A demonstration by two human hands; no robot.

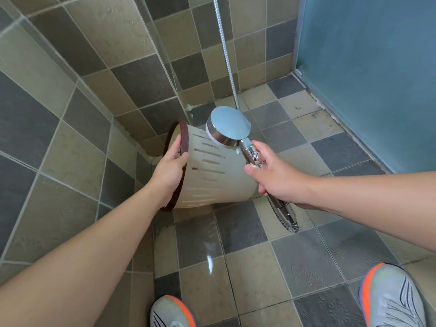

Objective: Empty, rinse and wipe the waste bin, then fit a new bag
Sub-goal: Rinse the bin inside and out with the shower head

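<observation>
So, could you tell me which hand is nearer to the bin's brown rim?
Left. The left hand grips the brown rim of the tilted bin itself; the right hand holds the shower head handle over by the bin's base end.

I see a matt cream plastic waste bin [212, 175] with slotted sides and a glossy dark brown rim [184, 138]. The shower head [230, 123] is mirror-bright chrome, its hose [226, 55] ribbed metal. The floor tiles [295, 256] look wet and shiny. 2 shoes [391, 296] look like woven fabric.
</observation>
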